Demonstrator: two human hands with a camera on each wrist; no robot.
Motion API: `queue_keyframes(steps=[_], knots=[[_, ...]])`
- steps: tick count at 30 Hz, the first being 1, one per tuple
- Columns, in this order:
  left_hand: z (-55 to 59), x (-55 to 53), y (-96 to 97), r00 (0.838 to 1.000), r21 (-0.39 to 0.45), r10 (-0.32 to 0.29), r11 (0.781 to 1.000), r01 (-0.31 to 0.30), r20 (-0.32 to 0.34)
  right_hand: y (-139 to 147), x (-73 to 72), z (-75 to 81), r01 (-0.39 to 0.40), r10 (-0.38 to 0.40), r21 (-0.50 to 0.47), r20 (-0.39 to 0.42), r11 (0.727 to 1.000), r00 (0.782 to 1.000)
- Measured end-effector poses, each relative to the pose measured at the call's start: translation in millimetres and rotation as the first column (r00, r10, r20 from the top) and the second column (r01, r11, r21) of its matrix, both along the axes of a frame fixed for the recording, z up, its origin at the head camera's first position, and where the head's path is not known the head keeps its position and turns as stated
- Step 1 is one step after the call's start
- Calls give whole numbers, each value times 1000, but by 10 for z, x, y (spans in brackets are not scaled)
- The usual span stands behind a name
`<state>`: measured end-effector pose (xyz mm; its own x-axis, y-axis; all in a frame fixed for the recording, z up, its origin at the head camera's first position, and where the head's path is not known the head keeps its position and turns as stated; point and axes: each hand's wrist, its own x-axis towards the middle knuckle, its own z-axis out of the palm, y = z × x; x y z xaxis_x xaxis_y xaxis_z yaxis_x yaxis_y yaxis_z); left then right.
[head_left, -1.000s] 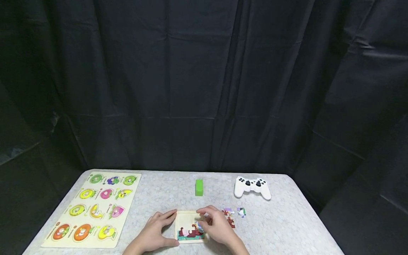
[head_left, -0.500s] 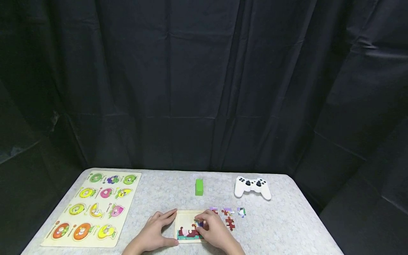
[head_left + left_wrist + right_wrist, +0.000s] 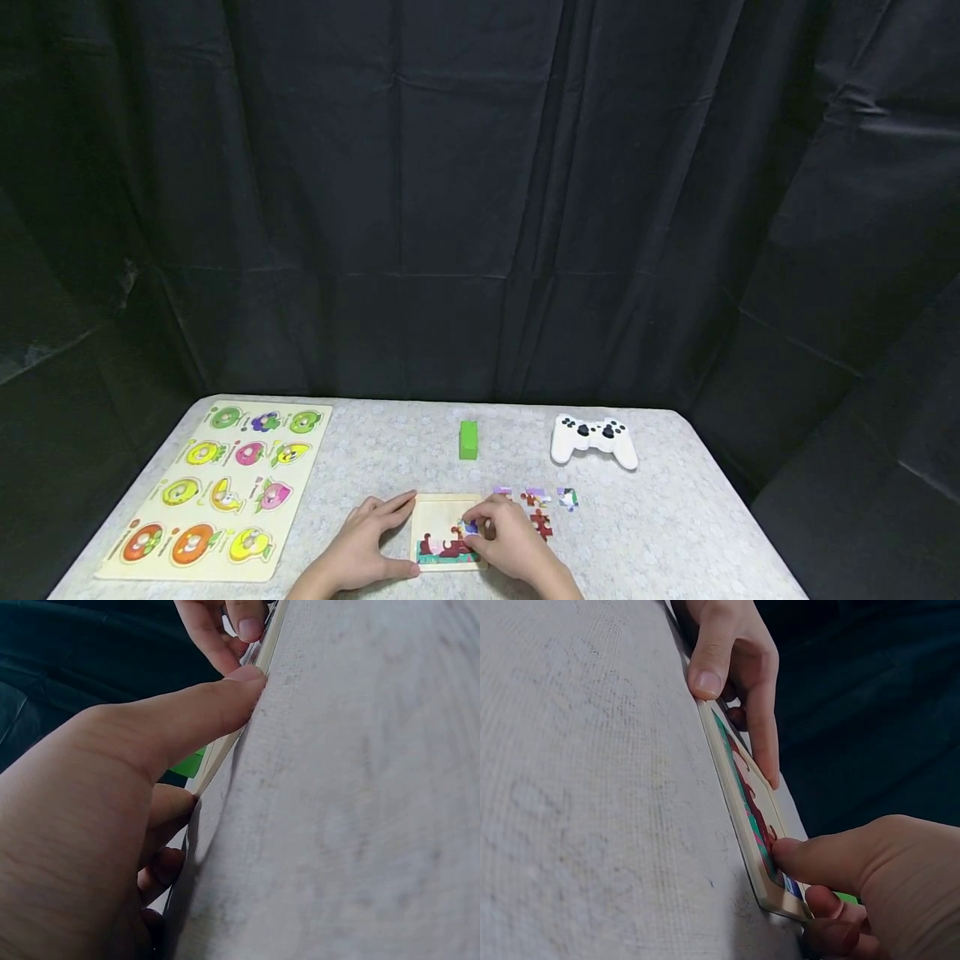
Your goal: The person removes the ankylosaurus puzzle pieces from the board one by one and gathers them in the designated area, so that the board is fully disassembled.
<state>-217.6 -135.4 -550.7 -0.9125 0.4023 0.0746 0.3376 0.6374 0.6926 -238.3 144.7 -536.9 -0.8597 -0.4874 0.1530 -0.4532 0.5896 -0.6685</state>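
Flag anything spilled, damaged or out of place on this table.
Nothing looks spilled or damaged. The white game controller, at the back right, may be out of place, being no puzzle like the fruit board or jigsaw tray. The loose jigsaw pieces right of the tray just look unplaced.

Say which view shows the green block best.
Head: it shows the green block unobstructed. The left wrist view catches only part beyond the frame; the right wrist view, a sliver by the right hand.

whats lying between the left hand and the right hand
A shallow wooden puzzle frame lies between the left hand and right hand, with puzzle pieces along its near side. The head view shows this best.
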Motion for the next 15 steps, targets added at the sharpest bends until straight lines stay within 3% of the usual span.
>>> queue_keyframes(steps=[9, 15], knots=[[-17, -5, -1, 1000, 0, 3, 1000, -3, -2, -24, 19, -10, 30, -30, -12, -24, 999, 999], [-7, 0, -1, 1000, -2, -3, 1000, 3, -5, -18, 18, 14, 21, -21, -33, 17, 999, 1000]])
